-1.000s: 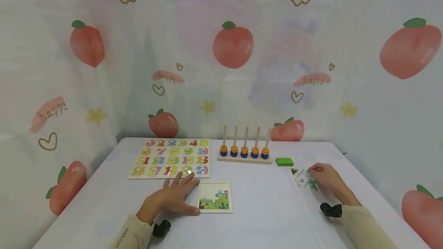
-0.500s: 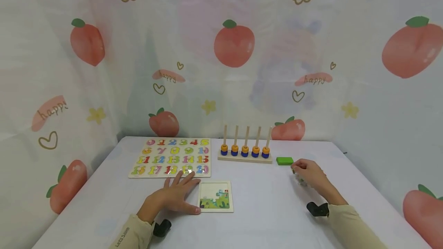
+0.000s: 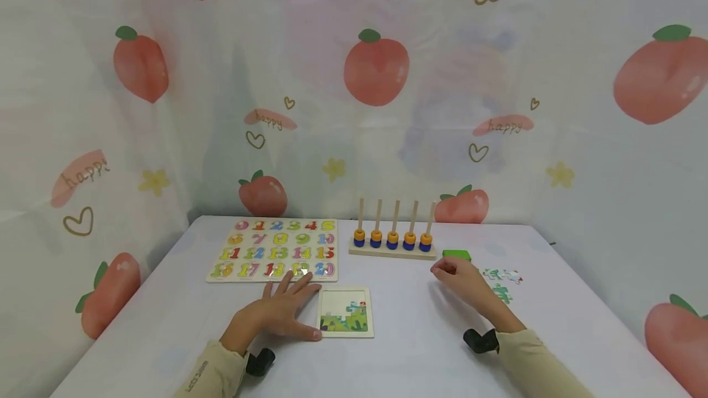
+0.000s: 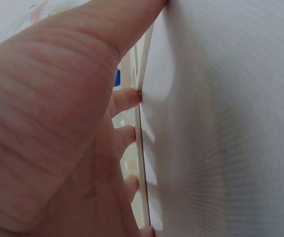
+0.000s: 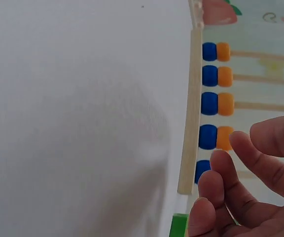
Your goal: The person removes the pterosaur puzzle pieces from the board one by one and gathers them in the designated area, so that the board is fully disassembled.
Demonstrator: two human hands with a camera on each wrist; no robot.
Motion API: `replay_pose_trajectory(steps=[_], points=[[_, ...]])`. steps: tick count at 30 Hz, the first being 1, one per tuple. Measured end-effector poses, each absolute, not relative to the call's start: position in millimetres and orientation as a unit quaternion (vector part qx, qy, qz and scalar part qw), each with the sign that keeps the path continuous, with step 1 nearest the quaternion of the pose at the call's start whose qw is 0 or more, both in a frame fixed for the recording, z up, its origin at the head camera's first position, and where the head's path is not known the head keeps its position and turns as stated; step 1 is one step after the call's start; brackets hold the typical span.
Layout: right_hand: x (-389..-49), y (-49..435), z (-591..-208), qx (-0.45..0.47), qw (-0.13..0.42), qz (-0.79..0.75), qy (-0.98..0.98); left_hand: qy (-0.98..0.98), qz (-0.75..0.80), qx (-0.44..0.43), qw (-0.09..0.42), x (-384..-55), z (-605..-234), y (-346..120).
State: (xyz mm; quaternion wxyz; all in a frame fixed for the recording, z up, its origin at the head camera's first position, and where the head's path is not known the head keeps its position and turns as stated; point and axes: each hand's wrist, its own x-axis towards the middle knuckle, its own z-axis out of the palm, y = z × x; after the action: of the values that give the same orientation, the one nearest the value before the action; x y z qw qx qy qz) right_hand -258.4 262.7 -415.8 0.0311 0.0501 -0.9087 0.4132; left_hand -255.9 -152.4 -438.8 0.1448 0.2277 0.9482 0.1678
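white table (image 3: 409,364), peach-print backdrop (image 3: 310,48): left hand (image 3: 276,315) at puzzle tray (image 3: 334,301)

the puzzle tray lies flat, sides running near to far; i cannot tell a long axis. spread thumb and index finger touch its left corners. far right of it, the right hand (image 3: 467,284) hovers, fingers bent, thumb near index; whether they pinch anything i cannot tell. loose pieces (image 3: 501,293) lie farther right.

Left hand (image 4: 58,128) — fingertips (image 4: 133,95) along pale board (image 4: 141,160)

Puzzle tray (image 3: 336,300) flat, part-filled; pieces (image 3: 502,292) rightward, seemingly loose
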Motion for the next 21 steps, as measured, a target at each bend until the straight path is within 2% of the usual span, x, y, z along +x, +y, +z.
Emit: replay_pose_trajectory(steps=[6, 21], points=[[-255.6, 242.8, -417.3, 0.084, 0.037, 0.416, -0.905, 0.947, 0.172, 0.231, 0.141, -255.1, -435.8, -152.0], [-252.4, 203.3, -419.3, 0.127, 0.01, 0.408, -0.904, 0.949, 0.165, 0.227, 0.142, -254.5, -435.6, -151.3]])
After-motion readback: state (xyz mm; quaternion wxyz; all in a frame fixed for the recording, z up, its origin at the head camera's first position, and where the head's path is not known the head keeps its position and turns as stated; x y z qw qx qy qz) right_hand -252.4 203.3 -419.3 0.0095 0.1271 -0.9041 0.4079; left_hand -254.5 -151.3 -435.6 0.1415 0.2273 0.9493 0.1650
